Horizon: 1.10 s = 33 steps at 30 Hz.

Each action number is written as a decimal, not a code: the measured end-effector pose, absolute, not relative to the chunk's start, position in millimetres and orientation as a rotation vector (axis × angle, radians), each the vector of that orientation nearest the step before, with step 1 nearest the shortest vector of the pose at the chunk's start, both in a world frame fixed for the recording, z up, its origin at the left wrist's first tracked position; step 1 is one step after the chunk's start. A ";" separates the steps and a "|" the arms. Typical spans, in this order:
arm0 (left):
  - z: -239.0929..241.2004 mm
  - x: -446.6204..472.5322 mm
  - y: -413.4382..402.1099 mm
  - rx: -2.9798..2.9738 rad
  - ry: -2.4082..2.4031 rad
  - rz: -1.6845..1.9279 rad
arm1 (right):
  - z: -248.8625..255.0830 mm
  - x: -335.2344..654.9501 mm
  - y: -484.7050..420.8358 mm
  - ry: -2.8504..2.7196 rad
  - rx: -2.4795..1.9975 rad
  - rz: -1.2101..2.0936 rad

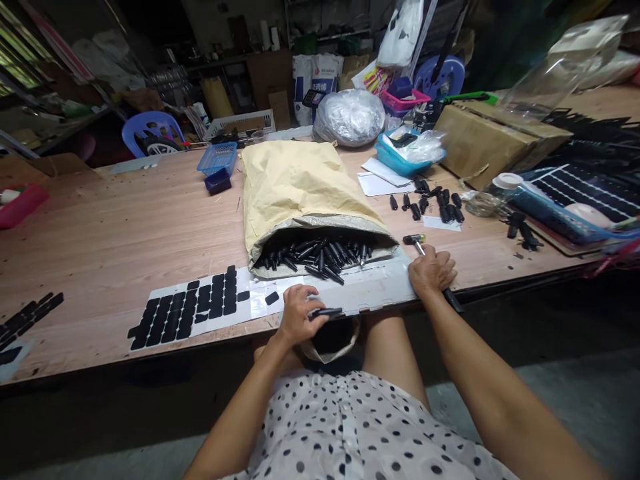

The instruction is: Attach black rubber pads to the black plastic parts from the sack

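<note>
My left hand (300, 312) is closed around a slim black plastic piece (327, 312) at the front edge of the table. In my right hand (434, 270) is a small hammer (419, 248), its head up on the table and its black handle hanging past the edge. Between and beyond my hands lies a yellow paper sack (305, 180), its mouth toward me, with many slim black pieces (327, 257) inside and spilling out. A grey-white board (370, 287) runs along the edge. Below it, between my legs, an open bag (327, 353) shows its rim.
Sheets of black pads (175, 313) lie to the left. Black plastic parts (445, 203) are scattered at the right, before a cardboard box (495, 137) and a turquoise basket (407, 157). A blue basket (219, 159) and a clear bundled bag (350, 117) stand behind.
</note>
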State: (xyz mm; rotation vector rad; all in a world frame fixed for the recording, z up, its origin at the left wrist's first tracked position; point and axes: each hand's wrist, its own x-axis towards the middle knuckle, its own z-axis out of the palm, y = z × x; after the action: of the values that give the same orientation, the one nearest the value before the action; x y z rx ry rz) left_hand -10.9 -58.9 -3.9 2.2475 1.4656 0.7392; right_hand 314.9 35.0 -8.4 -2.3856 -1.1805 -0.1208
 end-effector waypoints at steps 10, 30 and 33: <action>-12.2 2.6 -89.8 2.326 1.388 0.648 | -11.3 314.2 36.4 -1.206 -2.376 -0.157; 12.9 6.8 35.0 2.369 1.518 0.545 | -1.8 303.5 36.0 -1.239 -2.418 -0.051; 13.1 18.9 45.4 2.381 1.494 0.552 | -3.1 303.1 36.5 -1.242 -2.426 -0.069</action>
State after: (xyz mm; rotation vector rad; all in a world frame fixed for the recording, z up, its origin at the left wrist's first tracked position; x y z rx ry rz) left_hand 18.9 45.4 13.1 2.3809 1.4944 0.5523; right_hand 303.1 36.5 -3.1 -2.4263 -1.2421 -0.0691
